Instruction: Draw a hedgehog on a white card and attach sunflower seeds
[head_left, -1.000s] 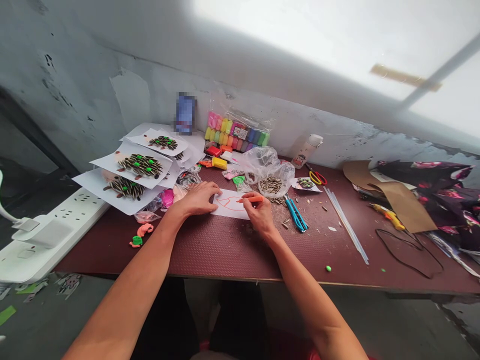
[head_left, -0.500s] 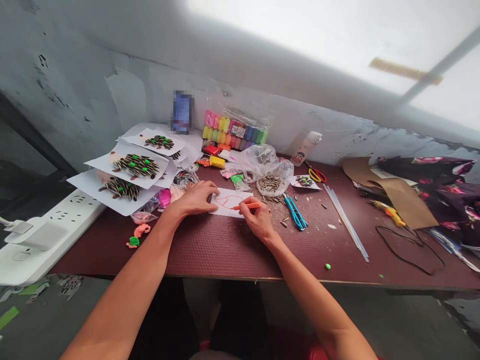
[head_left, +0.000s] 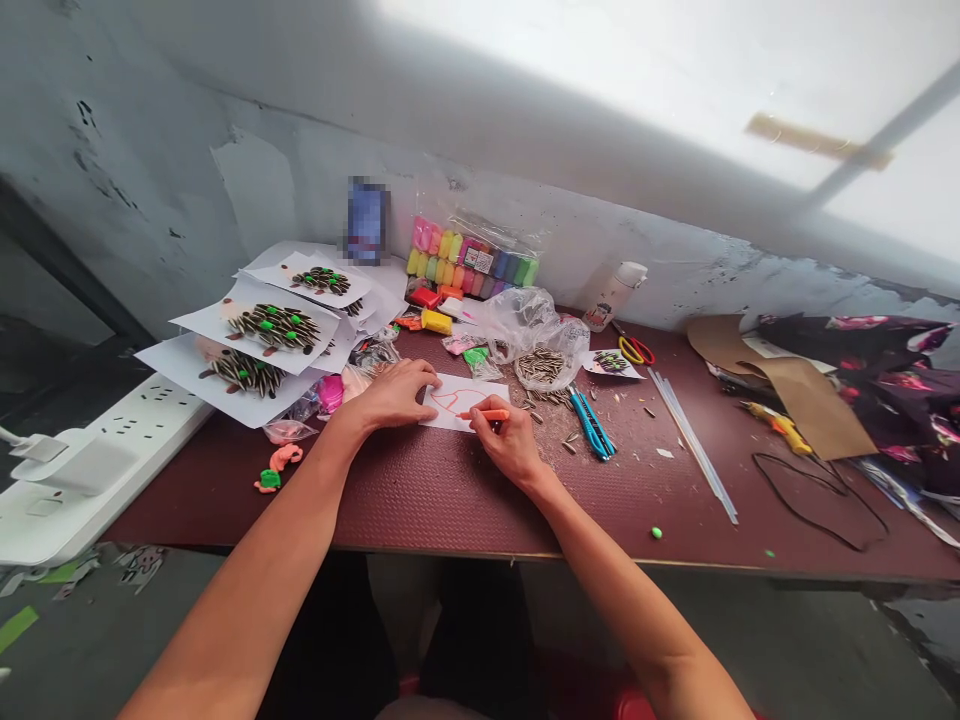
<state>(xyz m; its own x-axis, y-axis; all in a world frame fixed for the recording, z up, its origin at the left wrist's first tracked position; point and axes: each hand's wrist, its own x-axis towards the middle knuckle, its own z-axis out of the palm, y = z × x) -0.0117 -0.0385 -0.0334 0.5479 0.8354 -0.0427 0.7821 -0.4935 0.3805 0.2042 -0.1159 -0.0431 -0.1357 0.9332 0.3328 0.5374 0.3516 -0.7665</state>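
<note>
A small white card [head_left: 450, 422] with an orange outline drawn on it lies flat on the dark red table [head_left: 420, 500]. My right hand [head_left: 511, 440] is closed round an orange pen [head_left: 491, 414], whose tip meets the card near the lower part of the drawing. At the card's left edge rests my left hand [head_left: 396, 398], thumb and fingers apart, touching the paper. Just behind the card sits a green clay packet [head_left: 475, 358]. To its right, an open plastic bag [head_left: 544, 368] holds striped seeds, some spilled beside it.
Stacked sheets with seed hedgehogs [head_left: 277, 330] stand at the left above a white power strip [head_left: 97, 470]. Right of my hands lie a teal cutter [head_left: 592, 425], scissors [head_left: 636, 349], clear sticks [head_left: 694, 445] and a glue gun [head_left: 781, 428]. A white bottle [head_left: 615, 295] stands behind.
My right hand and the orange pen have shifted slightly left and down over the card. My left hand stays at the card's edge.
</note>
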